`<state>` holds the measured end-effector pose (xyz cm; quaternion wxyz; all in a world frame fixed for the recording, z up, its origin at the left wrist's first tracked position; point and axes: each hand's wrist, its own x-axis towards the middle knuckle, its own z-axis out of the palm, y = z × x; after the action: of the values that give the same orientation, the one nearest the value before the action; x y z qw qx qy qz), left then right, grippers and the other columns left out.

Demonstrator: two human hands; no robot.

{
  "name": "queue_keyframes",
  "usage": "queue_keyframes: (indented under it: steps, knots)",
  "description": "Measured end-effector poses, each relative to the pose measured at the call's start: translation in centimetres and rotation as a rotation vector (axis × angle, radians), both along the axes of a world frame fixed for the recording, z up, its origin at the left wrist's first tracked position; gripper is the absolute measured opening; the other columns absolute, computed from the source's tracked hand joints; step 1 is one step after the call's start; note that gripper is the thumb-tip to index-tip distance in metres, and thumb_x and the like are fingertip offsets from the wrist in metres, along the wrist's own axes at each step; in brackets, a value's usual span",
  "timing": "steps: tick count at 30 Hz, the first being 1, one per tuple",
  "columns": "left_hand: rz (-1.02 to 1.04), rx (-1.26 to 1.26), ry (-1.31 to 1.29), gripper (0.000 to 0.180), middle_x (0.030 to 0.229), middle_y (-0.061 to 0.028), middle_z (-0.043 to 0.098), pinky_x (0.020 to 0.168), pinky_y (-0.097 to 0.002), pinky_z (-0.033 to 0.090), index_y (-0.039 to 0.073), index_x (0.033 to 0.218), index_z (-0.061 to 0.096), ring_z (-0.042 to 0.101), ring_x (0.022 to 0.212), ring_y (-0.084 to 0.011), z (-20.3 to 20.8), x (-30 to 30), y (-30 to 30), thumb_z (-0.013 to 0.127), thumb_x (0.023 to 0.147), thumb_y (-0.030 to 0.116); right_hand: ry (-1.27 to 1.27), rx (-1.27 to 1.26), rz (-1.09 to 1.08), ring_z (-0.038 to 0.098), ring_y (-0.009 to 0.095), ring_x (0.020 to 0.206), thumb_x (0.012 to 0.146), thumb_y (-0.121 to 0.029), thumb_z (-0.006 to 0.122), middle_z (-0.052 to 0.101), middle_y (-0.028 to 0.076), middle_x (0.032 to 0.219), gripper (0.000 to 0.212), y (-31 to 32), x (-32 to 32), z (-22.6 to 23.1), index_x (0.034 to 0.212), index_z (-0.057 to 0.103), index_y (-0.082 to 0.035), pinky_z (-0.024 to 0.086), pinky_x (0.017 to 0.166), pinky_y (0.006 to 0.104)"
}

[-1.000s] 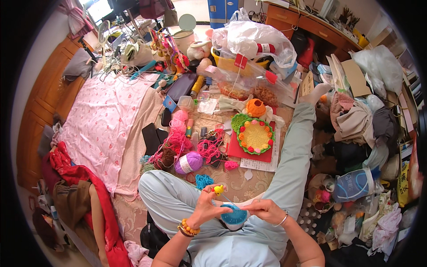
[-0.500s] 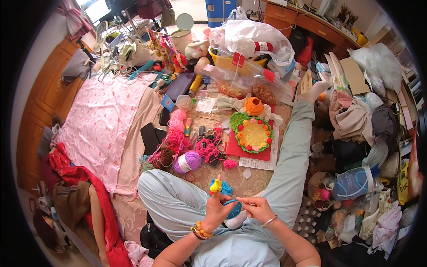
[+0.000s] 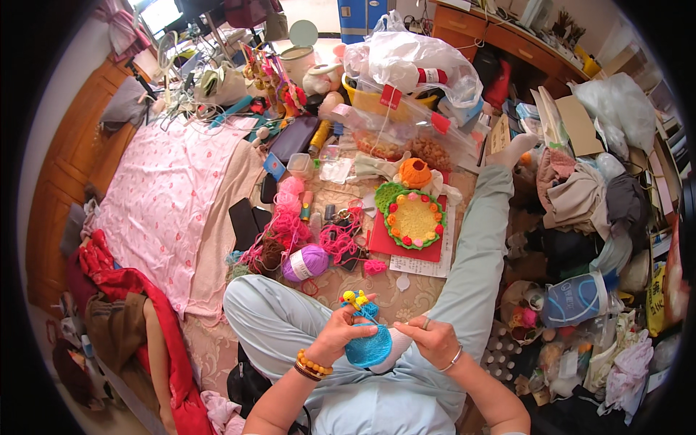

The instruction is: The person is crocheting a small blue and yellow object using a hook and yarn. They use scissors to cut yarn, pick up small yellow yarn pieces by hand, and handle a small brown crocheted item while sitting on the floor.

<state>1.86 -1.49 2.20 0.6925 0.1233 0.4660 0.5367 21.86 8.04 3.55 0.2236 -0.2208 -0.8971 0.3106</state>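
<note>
My left hand (image 3: 335,336) pinches the upper edge of a round blue crocheted piece (image 3: 368,349), which now faces up over my lap. A small yellow ornament (image 3: 354,298) sits on a finger of that hand. Loose blue yarn (image 3: 367,310) lies just beyond the fingers. To the right, my right hand (image 3: 435,342) is closed in a pinch at the piece's upper right, apart from its edge; what it holds is thin, seemingly a crochet hook, and mostly hidden by the fingers.
Beyond my bent left leg (image 3: 272,308) lie a purple yarn ball (image 3: 305,262) and tangled pink yarn (image 3: 341,239). A yellow crocheted disc with a flowered green rim (image 3: 415,220) rests on a red folder (image 3: 380,238). Bags and cloth crowd the right side.
The blue piece has turned to show its flat round face. My right hand has moved slightly right, away from the left. The left hand has tilted, lowering the yellow ornament.
</note>
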Motion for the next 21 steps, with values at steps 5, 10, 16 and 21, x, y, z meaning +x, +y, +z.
queue_keyframes:
  steps: [5,10,16,21]
  knots:
    - [-0.018,0.044,0.126,0.032,0.104,-0.0056,0.058,0.069,-0.0243,0.049,0.002,0.102,0.06,0.059,0.082,-0.0098,-0.7,0.2,-0.5,0.069,0.071,0.0,0.143,-0.263,0.091,0.058,0.017,0.06,0.076,-0.001,0.056,0.06,0.007,0.074,0.031,0.5,0.4,-0.8,0.104,0.063,-0.012,0.046,0.051,0.0266]
    - [-0.106,0.313,0.858,0.014,0.108,-0.0056,0.06,0.066,-0.0237,0.048,0.0,0.084,0.061,0.059,0.077,-0.0094,-1.2,2.0,-0.3,0.068,0.072,0.002,-0.041,-1.403,-0.118,0.047,0.006,0.051,0.086,-0.006,0.053,0.057,0.002,0.071,0.027,-0.5,-1.2,-0.9,0.113,0.058,-0.005,0.037,0.043,0.0182]
    - [0.079,0.134,0.404,0.053,0.093,-0.0035,0.063,0.072,-0.0196,0.046,-0.001,0.122,0.046,0.058,0.077,-0.0066,-1.6,2.1,-0.5,0.067,0.073,0.0,0.258,-1.773,-0.24,0.046,0.005,0.052,0.086,-0.006,0.053,0.059,0.005,0.077,0.03,-2.0,-1.3,-1.8,0.116,0.055,-0.003,0.035,0.043,0.018]
    - [-0.048,0.045,0.146,0.066,0.08,0.0011,0.059,0.07,-0.0183,0.044,0.005,0.132,0.038,0.055,0.074,-0.0041,-0.5,0.4,0.0,0.069,0.073,0.004,0.104,-0.795,-0.181,0.054,0.013,0.057,0.08,-0.003,0.057,0.06,0.006,0.075,0.029,-1.6,-0.5,-1.7,0.109,0.06,-0.008,0.044,0.049,0.0249]
